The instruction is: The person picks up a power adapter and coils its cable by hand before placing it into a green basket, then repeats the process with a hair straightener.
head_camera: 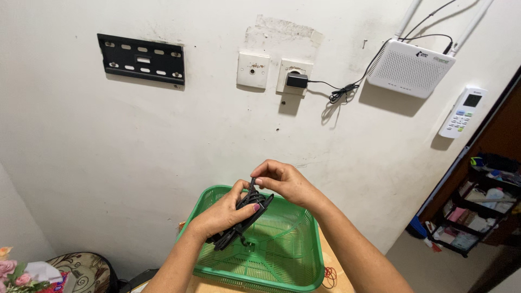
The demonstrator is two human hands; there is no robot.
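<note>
Black metal bracket (pixel 141 58) is screwed to the white wall at the far left, and a cloth with flowers (pixel 16 269) lies in the lower left corner. Moving right, the left hand (pixel 225 212) is closed around a bundle of black cord (pixel 244 212), fingers wrapped over its coils, holding it just above a green plastic basket (pixel 304 271) that sits on a wooden surface. The right hand (pixel 285 180) pinches the upper end of the same bundle between thumb and fingertips, so both hands have hold of it. The cord looks light, soft and limp; loose loops would likely slip apart, so a grasp round the middle of the coils seems the safest hold. Above, two wall plates, one with a black plug (pixel 297 81) in it, then a white router (pixel 410 68) with antennas, a white remote (pixel 462 112) in its holder, and a crowded dark shelf (pixel 483 203) at the far right.
</note>
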